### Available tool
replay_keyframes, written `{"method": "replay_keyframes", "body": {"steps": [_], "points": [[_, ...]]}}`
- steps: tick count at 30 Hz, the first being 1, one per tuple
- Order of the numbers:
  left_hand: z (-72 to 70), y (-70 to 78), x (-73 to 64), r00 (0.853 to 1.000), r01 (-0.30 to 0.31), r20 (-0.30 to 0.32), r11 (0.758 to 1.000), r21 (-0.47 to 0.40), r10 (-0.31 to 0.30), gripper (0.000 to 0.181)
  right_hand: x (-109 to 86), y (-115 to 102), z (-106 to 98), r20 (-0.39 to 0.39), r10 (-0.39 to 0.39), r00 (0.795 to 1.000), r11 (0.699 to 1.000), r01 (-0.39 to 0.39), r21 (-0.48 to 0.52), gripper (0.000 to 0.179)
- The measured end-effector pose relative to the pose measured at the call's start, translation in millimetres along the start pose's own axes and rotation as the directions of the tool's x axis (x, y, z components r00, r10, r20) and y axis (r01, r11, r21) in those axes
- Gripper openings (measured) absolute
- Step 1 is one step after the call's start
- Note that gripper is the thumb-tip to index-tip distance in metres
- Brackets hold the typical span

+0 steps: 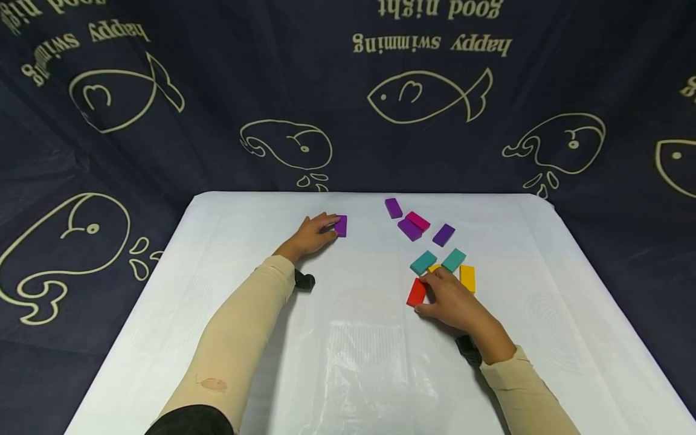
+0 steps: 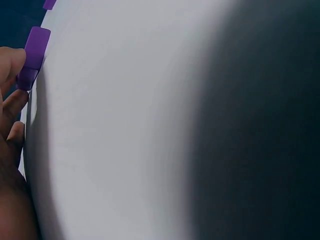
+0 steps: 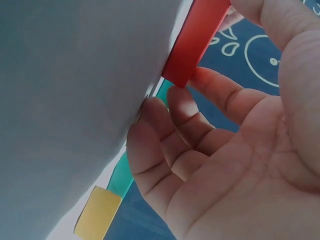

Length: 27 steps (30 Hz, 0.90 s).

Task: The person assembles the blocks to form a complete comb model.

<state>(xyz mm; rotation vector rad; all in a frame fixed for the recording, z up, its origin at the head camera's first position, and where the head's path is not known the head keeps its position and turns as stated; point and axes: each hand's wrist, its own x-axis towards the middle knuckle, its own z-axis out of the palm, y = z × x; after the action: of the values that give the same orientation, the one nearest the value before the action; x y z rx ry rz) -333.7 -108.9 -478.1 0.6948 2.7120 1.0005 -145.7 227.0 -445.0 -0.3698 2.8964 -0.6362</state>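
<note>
Red block (image 1: 416,292), pinched by its two ends between thumb and forefinger of my right hand (image 1: 455,301), which is closed only to the block's length; it lies at that hand's left, long axis slanting away from me, well apart from my left hand (image 1: 311,237), which pinches a purple block (image 1: 341,226); the right wrist view shows my right palm, hidden in the head view.

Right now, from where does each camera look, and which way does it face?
Head: worn on the head, looks forward and down at the white table; left grip, right grip and both sleeves show.
Left wrist: worn there, faces a purple block; left grip shows at left edge.
Right wrist: worn there, faces a red block; right grip shows.
Head and right wrist share the red block.
</note>
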Motion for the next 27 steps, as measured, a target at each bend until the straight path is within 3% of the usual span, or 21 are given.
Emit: {"method": "replay_keyframes", "body": {"steps": [16,23,27], "points": [[0.1,2.2,-2.1,1.000,0.016,-0.019,1.000,0.014,-0.016,0.047,1.3,2.8,-1.1,-0.008,0.016,1.000,0.997,-0.015,0.080,0.063],[-0.5,1.6,-0.2,1.000,0.011,-0.023,1.000,0.024,-0.011,0.047,5.7,0.2,-3.4,-0.073,-0.046,0.996,0.989,0.056,0.138,0.060],[0.5,0.8,0.5,1.000,0.016,-0.025,1.000,0.020,-0.016,0.046,11.7,-3.4,-3.8,-0.072,-0.066,0.995,0.985,0.077,0.153,0.059]]}}
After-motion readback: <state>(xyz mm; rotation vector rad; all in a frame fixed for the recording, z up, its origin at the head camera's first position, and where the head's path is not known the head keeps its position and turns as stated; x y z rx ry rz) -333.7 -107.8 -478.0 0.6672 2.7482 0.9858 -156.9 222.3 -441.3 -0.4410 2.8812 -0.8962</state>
